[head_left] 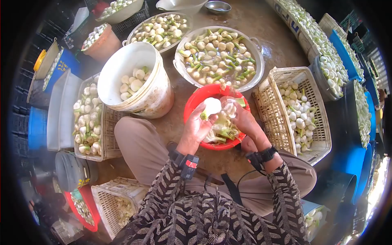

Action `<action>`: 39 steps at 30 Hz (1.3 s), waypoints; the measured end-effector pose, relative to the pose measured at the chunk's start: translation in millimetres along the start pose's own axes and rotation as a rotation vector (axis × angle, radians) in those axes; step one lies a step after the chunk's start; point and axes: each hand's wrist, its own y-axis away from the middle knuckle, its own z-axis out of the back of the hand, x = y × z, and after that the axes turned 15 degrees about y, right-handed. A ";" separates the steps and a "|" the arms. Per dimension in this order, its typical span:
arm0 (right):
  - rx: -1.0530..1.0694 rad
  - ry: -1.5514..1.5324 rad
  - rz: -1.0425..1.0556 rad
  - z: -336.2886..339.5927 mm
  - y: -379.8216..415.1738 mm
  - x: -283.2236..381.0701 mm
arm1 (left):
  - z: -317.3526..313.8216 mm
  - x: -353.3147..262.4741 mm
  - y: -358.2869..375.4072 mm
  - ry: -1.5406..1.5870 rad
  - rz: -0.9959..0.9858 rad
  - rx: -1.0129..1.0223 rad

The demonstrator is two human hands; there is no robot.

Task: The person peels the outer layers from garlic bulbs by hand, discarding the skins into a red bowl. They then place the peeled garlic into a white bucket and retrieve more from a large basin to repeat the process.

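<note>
My left hand (196, 125) is closed around a white garlic bulb (211, 106), its fingers curled under it, over the red basin (188, 107). Beside it my right hand (246, 121) is closed, its fingertips near the bulb. Pale skin and a light green piece show at those fingers, but what they grip is partly hidden and blurred. Below both hands, loose peelings and stem scraps (223, 130) lie in the red basin.
A wide basin (178, 65) of garlic in water stands ahead. On the left are a white bucket (163, 96) with peeled bulbs and a crate (110, 134) of garlic; another crate (274, 118) of garlic stands right. My folded legs flank the red basin.
</note>
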 end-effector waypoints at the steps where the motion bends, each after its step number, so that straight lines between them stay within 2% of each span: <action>1: -0.051 -0.058 -0.006 12.6 5.7 12.6 | 0.3 0.2 -1.6 0.002 0.002 -0.002; 2: -0.097 -0.113 -0.009 17.0 7.4 19.6 | 1.0 0.9 -2.8 0.014 -0.018 0.027; 3: -0.176 -0.430 0.117 11.9 6.2 20.7 | 2.8 2.5 -1.7 0.025 -0.039 0.049; 6: -0.177 -0.438 0.183 19.8 10.1 46.6 | 3.1 9.1 -1.6 -0.005 -0.064 0.131; 8: -0.244 -0.433 0.150 12.1 4.8 44.6 | -11.0 15.6 1.7 -0.026 -0.046 0.090; 10: -0.255 -0.530 0.109 13.2 0.8 43.7 | -14.8 13.3 5.4 -0.217 -0.040 0.183; 11: -0.136 -0.567 0.015 18.6 2.9 47.3 | -13.7 13.0 4.7 -0.216 -0.041 0.178; 13: -0.153 -0.609 0.025 9.6 5.6 50.3 | -12.2 12.3 1.7 -0.443 -0.119 0.232; 14: -0.175 -0.649 0.041 5.3 4.7 50.9 | -10.6 11.1 1.5 -0.442 -0.124 0.231; 15: -0.174 -0.652 0.045 0.3 0.9 46.8 | -9.0 8.9 1.6 -0.409 -0.102 0.238; 17: -0.249 -0.273 0.150 -3.5 -5.5 37.5 | -11.2 7.3 5.1 -0.382 -0.079 0.241; 20: -0.373 -0.332 0.224 17.1 -1.8 42.5 | -13.8 8.2 7.1 -0.407 -0.152 0.221; 21: -0.224 -0.397 0.156 36.7 9.6 51.0 | -13.1 6.3 5.5 -0.481 -0.136 0.207; 22: -0.221 -0.396 0.150 46.2 13.9 56.8 | -15.4 6.5 5.5 -0.555 -0.116 0.192; 23: -0.200 -0.277 0.280 52.7 16.5 60.0 | -17.9 8.1 5.2 -0.553 -0.109 0.190; 25: -0.223 -0.137 0.512 45.4 8.9 53.7 | -23.2 12.6 6.2 -0.829 -0.146 0.202; 26: -0.222 -0.131 0.506 42.1 6.6 48.9 | -22.2 15.0 6.6 -0.824 -0.140 0.204; 28: -0.096 -0.472 0.203 41.3 1.8 45.6 | -20.6 12.6 6.5 -0.767 -0.106 0.209; 30: -0.143 -0.783 0.014 37.8 -0.5 38.3 | -16.4 8.3 6.0 -0.735 -0.110 0.189; 34: -0.207 -0.838 -0.055 35.9 12.6 37.1 | -25.2 20.1 15.0 -0.885 -0.264 0.080; 36: -0.215 -0.816 -0.088 32.3 17.7 38.3 | -21.1 25.1 11.1 -1.565 -0.522 0.108; 38: -0.256 -0.805 -0.113 29.2 21.2 42.6 | -23.1 29.9 11.0 -1.460 -0.517 0.057; 39: -0.253 -0.802 -0.115 28.1 21.8 38.6 | -20.9 28.7 8.7 -1.426 -0.504 0.105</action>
